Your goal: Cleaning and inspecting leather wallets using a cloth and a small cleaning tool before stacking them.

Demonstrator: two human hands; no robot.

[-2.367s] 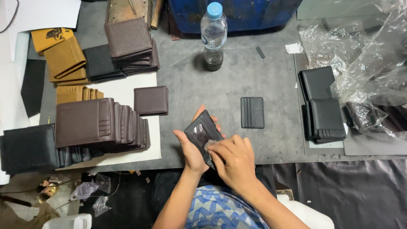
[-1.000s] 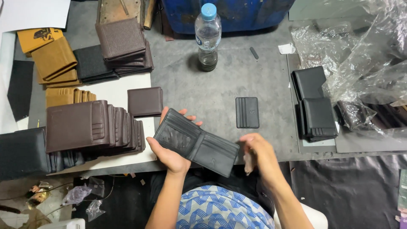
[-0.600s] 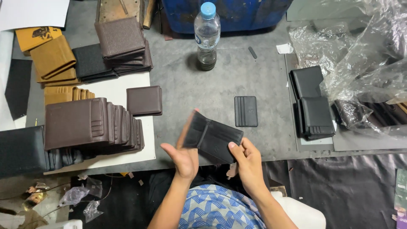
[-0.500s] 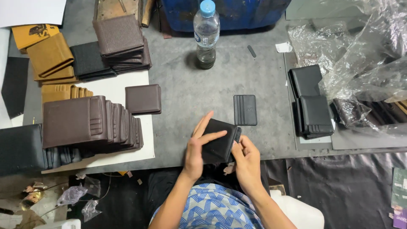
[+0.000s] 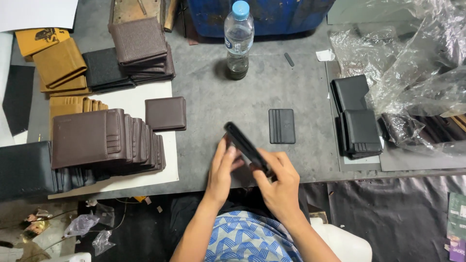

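Note:
A folded black wallet [image 5: 244, 144] is held edge-up over the near edge of the grey table [image 5: 218, 102]. My right hand [image 5: 278, 183] grips it from below and from the right. My left hand [image 5: 222, 167] presses its flat fingers against the wallet's left face. A black card holder [image 5: 282, 126] lies flat on the table just beyond the wallet, apart from both hands.
A water bottle [image 5: 239, 41] stands at the back middle. Left of me lean a row of brown wallets [image 5: 104, 143], a single brown wallet [image 5: 166, 113], tan wallets [image 5: 60, 65] and stacked dark ones [image 5: 138, 46]. Black wallets [image 5: 358, 119] and crumpled plastic wrap [image 5: 412, 63] lie at the right.
The wallet was spread open between my hands a second ago. It has since been folded shut and turned edge-up, with both hands closing in on it.

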